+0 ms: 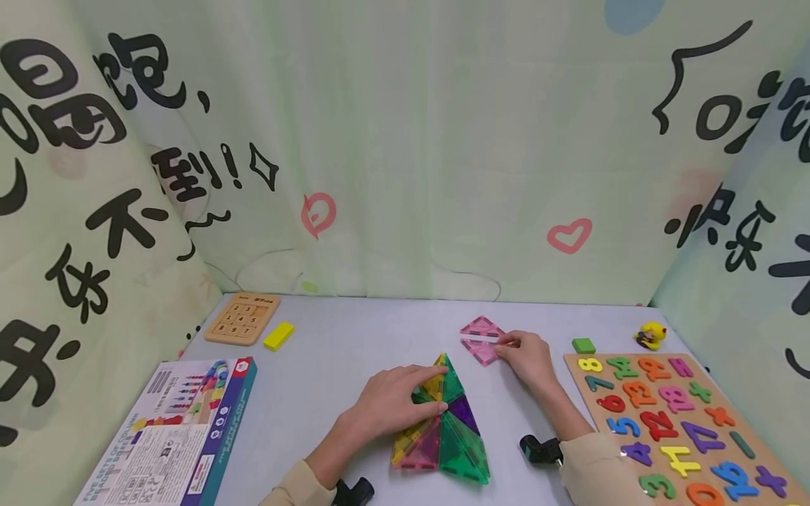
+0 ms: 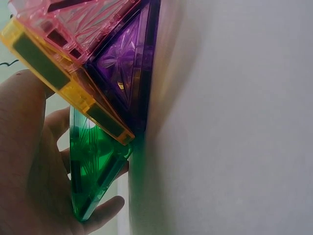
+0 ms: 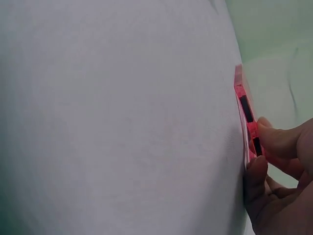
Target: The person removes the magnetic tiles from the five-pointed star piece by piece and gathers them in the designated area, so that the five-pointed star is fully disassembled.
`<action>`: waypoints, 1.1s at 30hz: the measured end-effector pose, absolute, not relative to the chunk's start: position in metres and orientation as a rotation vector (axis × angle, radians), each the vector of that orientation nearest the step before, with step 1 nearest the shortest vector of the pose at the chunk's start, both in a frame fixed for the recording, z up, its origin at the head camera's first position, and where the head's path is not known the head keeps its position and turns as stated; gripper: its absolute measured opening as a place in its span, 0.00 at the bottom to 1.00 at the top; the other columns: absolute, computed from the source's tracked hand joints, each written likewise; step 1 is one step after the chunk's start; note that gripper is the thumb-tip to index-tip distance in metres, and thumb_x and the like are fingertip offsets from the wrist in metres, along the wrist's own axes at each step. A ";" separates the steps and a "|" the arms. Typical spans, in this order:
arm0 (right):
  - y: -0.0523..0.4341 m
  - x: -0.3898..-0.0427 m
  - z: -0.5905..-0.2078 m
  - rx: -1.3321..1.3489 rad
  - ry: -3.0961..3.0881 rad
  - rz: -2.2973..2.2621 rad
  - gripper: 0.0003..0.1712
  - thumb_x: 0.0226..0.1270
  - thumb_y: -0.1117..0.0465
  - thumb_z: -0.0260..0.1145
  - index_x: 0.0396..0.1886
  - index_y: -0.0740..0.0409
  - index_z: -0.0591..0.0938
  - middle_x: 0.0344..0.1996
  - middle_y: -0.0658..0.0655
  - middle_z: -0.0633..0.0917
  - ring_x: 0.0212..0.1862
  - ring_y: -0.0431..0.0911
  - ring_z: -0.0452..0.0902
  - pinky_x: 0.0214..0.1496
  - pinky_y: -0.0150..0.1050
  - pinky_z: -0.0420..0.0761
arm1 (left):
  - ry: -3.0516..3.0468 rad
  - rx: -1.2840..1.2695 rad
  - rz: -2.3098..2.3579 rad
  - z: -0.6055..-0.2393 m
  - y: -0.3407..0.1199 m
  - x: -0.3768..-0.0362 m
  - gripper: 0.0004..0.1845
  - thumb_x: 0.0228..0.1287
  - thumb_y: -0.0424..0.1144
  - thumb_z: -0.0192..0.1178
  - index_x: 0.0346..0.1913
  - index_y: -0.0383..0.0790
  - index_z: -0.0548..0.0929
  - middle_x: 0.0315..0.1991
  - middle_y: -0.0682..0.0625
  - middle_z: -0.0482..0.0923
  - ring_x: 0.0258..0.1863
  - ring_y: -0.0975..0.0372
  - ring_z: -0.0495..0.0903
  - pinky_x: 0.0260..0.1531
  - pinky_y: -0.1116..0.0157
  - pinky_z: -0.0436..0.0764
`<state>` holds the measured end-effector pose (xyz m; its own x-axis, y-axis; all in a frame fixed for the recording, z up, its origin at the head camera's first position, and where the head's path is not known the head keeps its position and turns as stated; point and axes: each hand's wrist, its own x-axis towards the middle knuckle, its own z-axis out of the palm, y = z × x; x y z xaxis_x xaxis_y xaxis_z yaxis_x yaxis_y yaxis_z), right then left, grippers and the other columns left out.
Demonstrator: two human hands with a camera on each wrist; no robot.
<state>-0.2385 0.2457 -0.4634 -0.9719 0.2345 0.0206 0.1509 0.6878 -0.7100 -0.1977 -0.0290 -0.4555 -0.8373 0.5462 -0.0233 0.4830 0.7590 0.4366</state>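
Note:
My left hand (image 1: pixel 399 402) holds a built shape of see-through magnetic tiles (image 1: pixel 463 450), with yellow, green, purple and pink triangles. In the left wrist view, its fingers reach around a green triangle tile (image 2: pixel 93 166) beside a yellow tile (image 2: pixel 63 85) and a purple tile (image 2: pixel 122 63). Farther back and to the right, two pink triangle magnetic tiles (image 1: pixel 477 349) lie with their long edges facing across a narrow gap. With thumb and fingertips, my right hand (image 1: pixel 528 358) pinches a pink tile (image 3: pixel 249 117), seen edge-on in the right wrist view.
A number puzzle board (image 1: pixel 598 393) stands at the right, with a green block (image 1: pixel 583 346) and yellow toy figure (image 1: pixel 650 335) behind it. On the left are a printed box (image 1: pixel 171 429), a wooden number board (image 1: pixel 243 318) and a yellow block (image 1: pixel 279 336). Curtains enclose the table.

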 end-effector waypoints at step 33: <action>0.200 -0.153 -0.450 0.228 -3.049 1.364 0.13 0.63 0.64 0.68 0.45 0.66 0.88 0.33 0.51 0.84 0.38 0.43 0.75 0.38 0.34 0.76 | 2.868 0.832 0.595 -0.456 -0.027 -0.196 0.34 0.63 0.73 0.51 0.71 0.73 0.65 0.66 0.53 0.76 0.60 0.56 0.78 0.55 0.50 0.78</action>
<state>-0.1531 0.1999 -0.4495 -0.9696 -0.2061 -0.1320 -0.0389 0.6624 -0.7481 -0.1956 -0.0271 -0.4556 -0.8466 0.5321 0.0158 0.4945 0.7750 0.3935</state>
